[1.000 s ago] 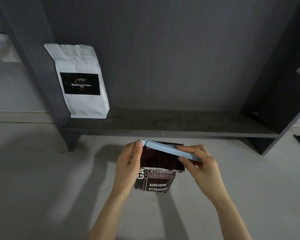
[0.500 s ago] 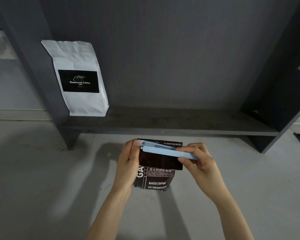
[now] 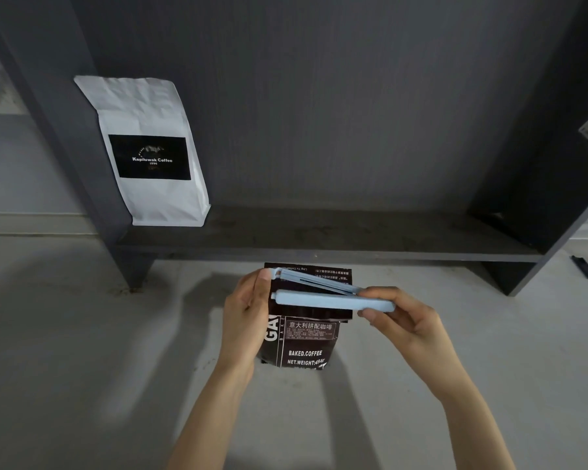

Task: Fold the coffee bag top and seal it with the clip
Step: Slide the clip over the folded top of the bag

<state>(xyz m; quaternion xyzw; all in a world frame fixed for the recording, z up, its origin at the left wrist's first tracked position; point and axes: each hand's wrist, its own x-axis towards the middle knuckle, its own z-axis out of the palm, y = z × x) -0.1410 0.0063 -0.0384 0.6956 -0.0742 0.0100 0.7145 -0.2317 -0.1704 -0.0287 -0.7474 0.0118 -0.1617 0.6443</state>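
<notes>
A dark brown coffee bag (image 3: 302,347) with white lettering stands on the pale floor, its top folded down toward me. A long light-blue clip (image 3: 326,301) lies across the folded top with its two arms spread apart at the left end and joined at the right. My left hand (image 3: 248,317) holds the bag's left side, its fingertips at the far arm's left end. My right hand (image 3: 401,320) pinches the clip's right, hinged end between thumb and fingers.
A white coffee bag (image 3: 150,154) with a black label leans in the left corner of a dark grey shelf unit (image 3: 319,242) just behind the brown bag. A small black object (image 3: 586,268) lies on the floor at far right.
The clip was a single shut bar across the bag top; its two arms have swung apart at the left end, the near arm now lower over the fold.
</notes>
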